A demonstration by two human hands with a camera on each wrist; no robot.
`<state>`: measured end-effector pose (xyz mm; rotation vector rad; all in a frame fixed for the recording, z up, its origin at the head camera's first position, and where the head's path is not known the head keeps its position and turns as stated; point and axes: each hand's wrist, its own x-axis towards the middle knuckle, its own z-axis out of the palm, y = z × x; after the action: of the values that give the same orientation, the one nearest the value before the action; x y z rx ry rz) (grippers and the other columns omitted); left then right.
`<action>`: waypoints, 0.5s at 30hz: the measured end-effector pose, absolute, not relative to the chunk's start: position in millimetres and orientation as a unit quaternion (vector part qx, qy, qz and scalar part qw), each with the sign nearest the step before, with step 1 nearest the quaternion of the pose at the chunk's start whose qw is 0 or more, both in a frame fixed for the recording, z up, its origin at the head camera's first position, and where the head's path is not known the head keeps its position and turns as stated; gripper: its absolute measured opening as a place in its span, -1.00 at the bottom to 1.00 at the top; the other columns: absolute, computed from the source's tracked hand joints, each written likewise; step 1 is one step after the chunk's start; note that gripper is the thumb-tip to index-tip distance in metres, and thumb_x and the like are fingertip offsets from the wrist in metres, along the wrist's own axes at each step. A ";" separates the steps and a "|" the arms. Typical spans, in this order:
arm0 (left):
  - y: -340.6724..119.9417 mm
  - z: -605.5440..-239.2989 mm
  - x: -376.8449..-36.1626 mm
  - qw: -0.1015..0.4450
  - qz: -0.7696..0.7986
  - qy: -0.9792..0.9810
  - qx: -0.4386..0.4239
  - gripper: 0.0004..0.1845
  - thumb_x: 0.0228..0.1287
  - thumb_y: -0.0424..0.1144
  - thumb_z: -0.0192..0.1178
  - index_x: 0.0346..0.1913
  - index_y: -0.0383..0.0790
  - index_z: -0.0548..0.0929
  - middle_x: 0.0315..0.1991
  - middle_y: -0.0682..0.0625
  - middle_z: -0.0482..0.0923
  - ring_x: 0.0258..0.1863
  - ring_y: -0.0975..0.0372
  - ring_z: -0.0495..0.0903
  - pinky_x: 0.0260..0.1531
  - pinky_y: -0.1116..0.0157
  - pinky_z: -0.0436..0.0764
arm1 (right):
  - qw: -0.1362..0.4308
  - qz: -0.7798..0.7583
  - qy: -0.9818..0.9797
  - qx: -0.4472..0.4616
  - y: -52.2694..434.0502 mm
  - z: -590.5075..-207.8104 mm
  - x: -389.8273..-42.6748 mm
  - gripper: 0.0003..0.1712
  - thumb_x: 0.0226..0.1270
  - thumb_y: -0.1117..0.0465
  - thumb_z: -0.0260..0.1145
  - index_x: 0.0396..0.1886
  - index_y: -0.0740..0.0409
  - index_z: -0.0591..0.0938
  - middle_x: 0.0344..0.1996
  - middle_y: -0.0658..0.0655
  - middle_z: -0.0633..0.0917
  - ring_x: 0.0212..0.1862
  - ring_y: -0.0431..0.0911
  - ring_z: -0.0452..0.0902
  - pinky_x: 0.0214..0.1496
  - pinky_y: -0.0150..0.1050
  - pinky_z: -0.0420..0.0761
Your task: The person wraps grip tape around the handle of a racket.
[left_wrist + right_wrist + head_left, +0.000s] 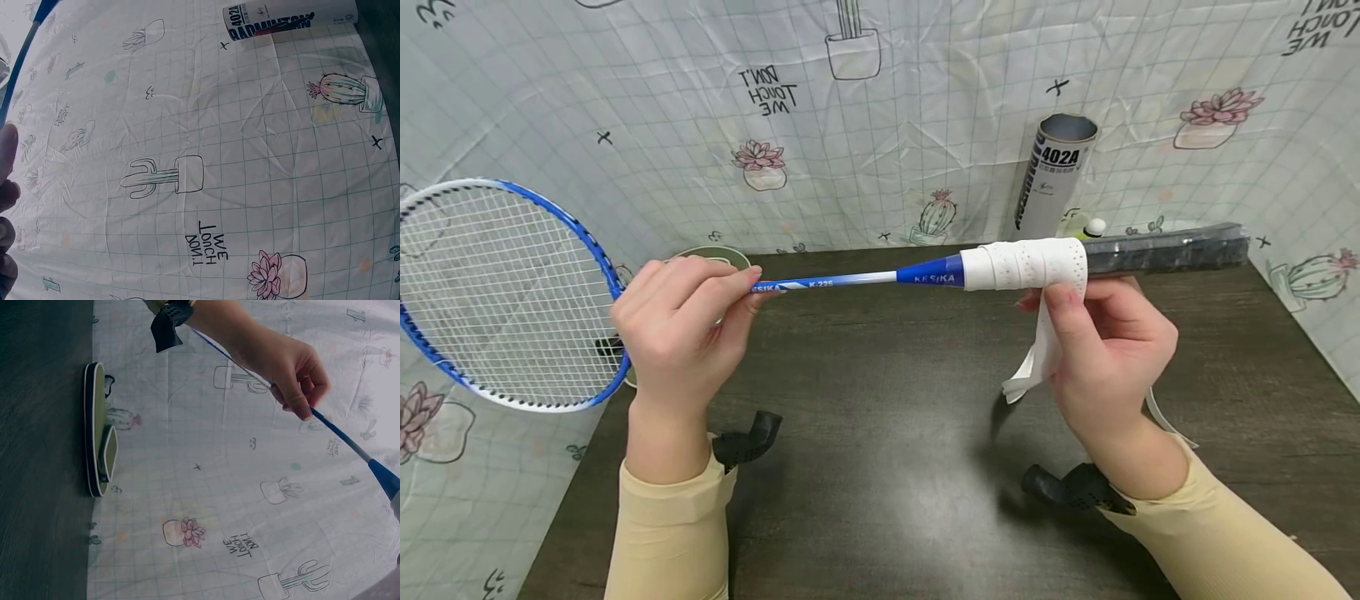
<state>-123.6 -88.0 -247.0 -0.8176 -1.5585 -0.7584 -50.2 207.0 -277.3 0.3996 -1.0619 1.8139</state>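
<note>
A blue and white badminton racket (850,279) is held level above the table, its strung head at the left. My left hand (681,321) pinches the shaft close to the head, which the right wrist view shows from another side. White perforated grip tape (1022,262) is wound in overlapping turns round the upper handle, beside the blue cone. Further right the dark handle (1172,250) is bare of white tape. My right hand (1108,358) pinches the tape at the last turn, thumb in front, other fingers partly hidden behind. A loose tape end hangs below the thumb.
A badminton shuttlecock tube (1051,179) stands at the back right, with a shuttlecock (1095,228) beside it. Behind my left hand lies a green flat case (97,434) with pale trim. A thin white strip (1168,421) hangs by the right wrist. Patterned cloth (887,167) borders the dark table.
</note>
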 end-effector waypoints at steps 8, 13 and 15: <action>-86.9 -243.2 -122.2 0.561 -0.348 -0.665 -0.350 -0.66 0.29 -0.04 0.45 -0.45 -0.27 0.80 -0.57 -0.13 0.61 -0.62 -0.07 0.42 -0.45 0.07 0.24 | 0.472 0.766 -0.393 0.191 203.5 -275.5 -51.1 -0.77 0.08 0.62 0.42 -0.57 0.74 0.54 -0.51 0.29 0.67 -0.45 0.04 0.64 -0.33 -0.14 0.73; -84.8 -242.9 -121.6 0.561 -0.343 -0.671 -0.343 -0.67 0.28 -0.04 0.44 -0.43 -0.28 0.80 -0.56 -0.13 0.62 -0.59 -0.08 0.44 -0.38 0.04 0.28 | 0.464 0.769 -0.397 0.191 204.1 -275.5 -50.8 -0.76 0.12 0.63 0.39 -0.56 0.76 0.51 -0.54 0.27 0.69 -0.50 0.04 0.67 -0.31 -0.14 0.73; -84.7 -243.3 -121.8 0.560 -0.344 -0.672 -0.340 -0.67 0.27 -0.04 0.45 -0.44 -0.28 0.80 -0.56 -0.12 0.64 -0.59 -0.07 0.48 -0.37 0.05 0.29 | 0.466 0.765 -0.403 0.186 205.0 -276.1 -51.2 -0.76 0.12 0.63 0.37 -0.57 0.76 0.49 -0.56 0.24 0.69 -0.52 0.04 0.67 -0.31 -0.15 0.73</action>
<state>-121.8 -84.7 -243.3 -0.8019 -1.5846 -0.8110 -51.2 205.0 -276.1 0.4568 -0.9889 1.8784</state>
